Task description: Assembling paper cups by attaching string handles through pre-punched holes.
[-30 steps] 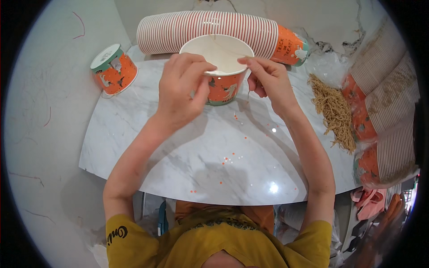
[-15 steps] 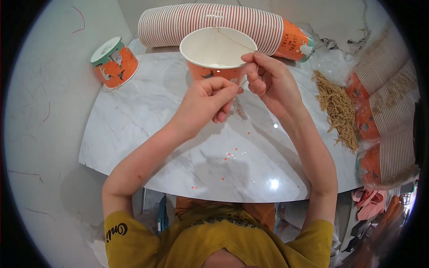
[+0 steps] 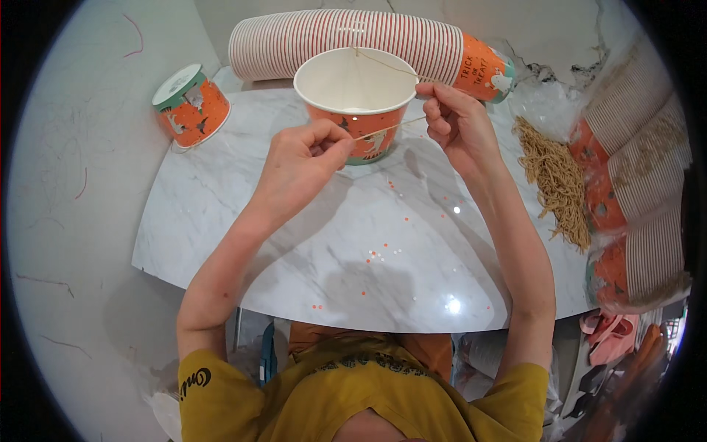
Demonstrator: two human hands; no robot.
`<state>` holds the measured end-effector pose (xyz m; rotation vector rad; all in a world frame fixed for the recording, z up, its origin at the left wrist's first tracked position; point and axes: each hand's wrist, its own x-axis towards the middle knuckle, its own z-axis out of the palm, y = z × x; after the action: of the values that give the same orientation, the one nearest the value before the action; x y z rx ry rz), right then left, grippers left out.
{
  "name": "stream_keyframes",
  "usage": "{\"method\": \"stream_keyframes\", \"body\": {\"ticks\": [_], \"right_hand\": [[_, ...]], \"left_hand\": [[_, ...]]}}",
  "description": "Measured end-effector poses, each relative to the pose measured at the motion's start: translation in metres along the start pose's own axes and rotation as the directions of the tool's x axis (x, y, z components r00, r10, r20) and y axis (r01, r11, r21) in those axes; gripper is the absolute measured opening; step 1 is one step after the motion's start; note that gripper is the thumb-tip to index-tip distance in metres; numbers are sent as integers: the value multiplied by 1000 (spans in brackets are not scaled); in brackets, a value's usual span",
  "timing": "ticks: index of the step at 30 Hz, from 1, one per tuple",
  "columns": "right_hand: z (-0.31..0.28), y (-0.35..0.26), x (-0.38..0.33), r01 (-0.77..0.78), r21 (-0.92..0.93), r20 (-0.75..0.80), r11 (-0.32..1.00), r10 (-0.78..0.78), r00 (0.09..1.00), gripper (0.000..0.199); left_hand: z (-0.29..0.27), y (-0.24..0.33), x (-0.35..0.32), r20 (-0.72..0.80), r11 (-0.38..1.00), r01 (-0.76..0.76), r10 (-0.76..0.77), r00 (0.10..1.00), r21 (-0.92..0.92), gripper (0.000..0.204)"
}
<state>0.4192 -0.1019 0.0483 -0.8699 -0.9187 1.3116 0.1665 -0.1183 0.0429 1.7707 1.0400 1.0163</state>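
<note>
**Twine pinched taut at an open paper cup**

A white marble table carried a long sleeve of nested striped cups along its far edge. Before it, near the far edge's middle, stood an orange paper cup, likely light and easily crushed, best steadied by its rim. The left hand and right hand each pinched thin twine, limp and slippery-looking, at its ends.

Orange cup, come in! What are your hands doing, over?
Left hand pinching the string. Right hand pinching it near the orange cup rim. Cup upright on table. Nothing blocking.
</note>
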Motion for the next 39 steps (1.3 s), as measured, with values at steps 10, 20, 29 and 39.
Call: {"method": "stream_keyframes", "body": {"ticks": [10, 20, 29, 39], "right_hand": [[-2, 7, 2, 360, -932, 218, 42, -729, 649, 25], [62, 29, -47, 693, -594, 556, 409, -414, 721, 21], [53, 26, -43, 482, -686, 423, 544, -240, 873, 11], [53, 37, -40, 407, -629, 315, 663, -262, 912, 9]], "left_hand": [[3, -1, -7, -16, 962, -228, 233, 972, 148, 9], [-4, -4, -6, 44, 957, -260, 256, 966, 130, 11], [-11, -2, -5, 69, 906, -331, 325, 943, 263, 7], [-23, -3, 9, -137, 715, -472, 613, 778, 516, 11]]}}
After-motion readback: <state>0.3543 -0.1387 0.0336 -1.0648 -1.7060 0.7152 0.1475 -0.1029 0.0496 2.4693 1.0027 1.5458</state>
